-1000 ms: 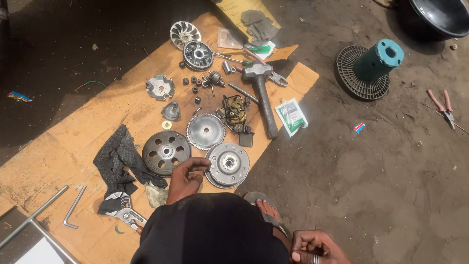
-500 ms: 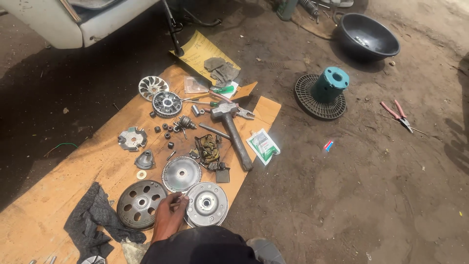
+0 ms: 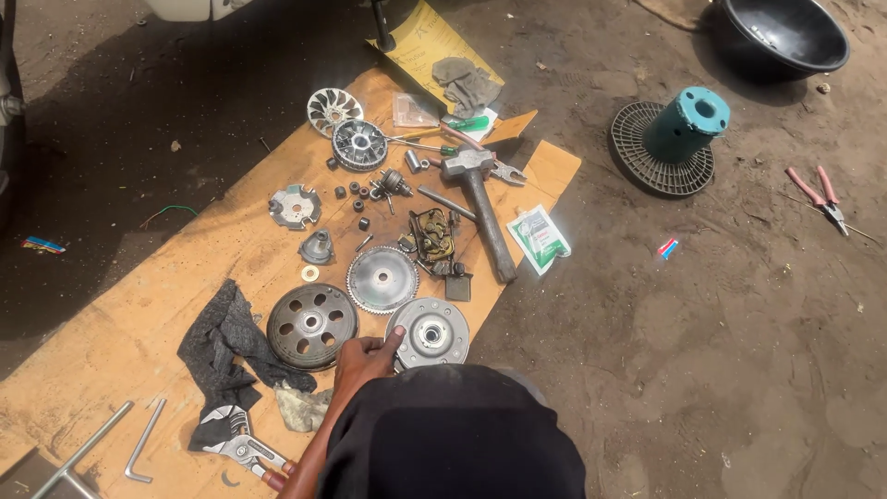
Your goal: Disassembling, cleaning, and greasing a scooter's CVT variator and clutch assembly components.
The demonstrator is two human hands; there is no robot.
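My left hand (image 3: 363, 362) rests on the board (image 3: 166, 305), fingers loosely curled and holding nothing, with the thumb tip touching the rim of the pulley disc (image 3: 428, 331). That disc lies flat near the board's near edge, just in front of my dark cap (image 3: 453, 434), which hides the rest of my arm. My right hand is out of view, so I cannot tell how it stands.

Taking the pulley disc as my mark: just to its left lies the dark clutch bell (image 3: 311, 324), holes up, and my hand sits between the two. Just beyond the disc is the toothed gear plate (image 3: 382, 279). Further left of the bell a black rag (image 3: 224, 337) lies crumpled, and nearer me than the rag is a wrench (image 3: 242, 445), with an L-key (image 3: 143, 444) well to its left. Beyond and right of the disc a hammer (image 3: 480, 208) lies with its handle pointing toward me; a green packet (image 3: 540, 237) lies just right of the handle. Far beyond the disc sit two finned fans (image 3: 346, 129), with small rollers (image 3: 356, 199) scattered between them and the gear plate. Well off to the right, on the dirt, stand a teal hub on a round grille (image 3: 674, 143), red pliers (image 3: 818, 196) and a black basin (image 3: 783, 35).
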